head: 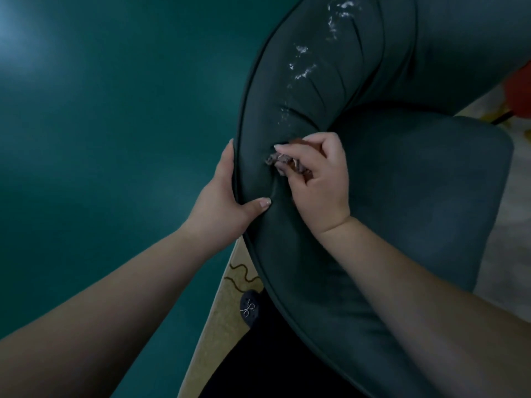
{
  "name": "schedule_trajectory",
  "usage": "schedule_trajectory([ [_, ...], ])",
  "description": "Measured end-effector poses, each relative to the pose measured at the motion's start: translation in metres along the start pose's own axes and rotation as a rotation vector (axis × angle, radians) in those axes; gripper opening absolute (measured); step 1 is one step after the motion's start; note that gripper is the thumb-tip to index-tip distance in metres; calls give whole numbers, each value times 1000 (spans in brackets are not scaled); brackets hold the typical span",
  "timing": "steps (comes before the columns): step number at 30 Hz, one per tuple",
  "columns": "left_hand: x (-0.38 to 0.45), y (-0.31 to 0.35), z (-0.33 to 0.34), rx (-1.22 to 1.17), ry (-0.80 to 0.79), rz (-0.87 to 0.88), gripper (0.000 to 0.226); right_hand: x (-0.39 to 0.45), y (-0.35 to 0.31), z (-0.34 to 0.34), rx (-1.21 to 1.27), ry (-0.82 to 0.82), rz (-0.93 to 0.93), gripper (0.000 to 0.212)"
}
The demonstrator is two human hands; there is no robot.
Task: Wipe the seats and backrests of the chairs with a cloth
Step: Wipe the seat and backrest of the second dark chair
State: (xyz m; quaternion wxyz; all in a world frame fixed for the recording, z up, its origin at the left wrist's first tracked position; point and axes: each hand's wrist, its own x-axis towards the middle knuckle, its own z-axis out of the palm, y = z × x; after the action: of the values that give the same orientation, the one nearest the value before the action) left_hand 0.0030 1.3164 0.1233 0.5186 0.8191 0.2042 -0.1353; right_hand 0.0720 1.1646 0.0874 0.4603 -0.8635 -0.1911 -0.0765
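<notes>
left hand (221, 196) clasping with thumb extended, right hand (319, 179) fingers (290, 145) curled, pinching

You are looking at what is probably a home living space: a dark green upholstered chair (388, 173) with piped edges is standing on a cream patterned rug (227, 320), a teal wall (115, 124) is rising behind it, and a slipper (249, 307) is showing below.

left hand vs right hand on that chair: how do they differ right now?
The left hand grips the piped edge of the backrest, thumb in front; the right hand presses on its inner face. The left hand holds no cloth; the right hand's fingers curl round a bunched cloth. Both touch the same green chair.
</notes>
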Motion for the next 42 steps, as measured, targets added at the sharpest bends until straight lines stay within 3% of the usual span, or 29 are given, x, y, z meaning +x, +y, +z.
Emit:
schedule_trajectory([
  [9,4,-4,-1,-72,-30,-8,102,-58,4,-30,32,-87,-27,21],
  [17,27,11,-8,-126,-55,13,97,30,8,1,43,148,144,27],
  [23,57,25,-20,-104,-93,50,109,-27,9,-23,-39,-69,104,48],
  [30,64,22,-24,-77,-124,59,113,61,11,2,-73,20,31,30],
  [37,71,26,-28,-63,-191,75,121,5,1,-13,5,-87,-20,29],
  [42,88,31,-38,-64,-314,82,132,71,1,10,-143,57,-5,23],
])
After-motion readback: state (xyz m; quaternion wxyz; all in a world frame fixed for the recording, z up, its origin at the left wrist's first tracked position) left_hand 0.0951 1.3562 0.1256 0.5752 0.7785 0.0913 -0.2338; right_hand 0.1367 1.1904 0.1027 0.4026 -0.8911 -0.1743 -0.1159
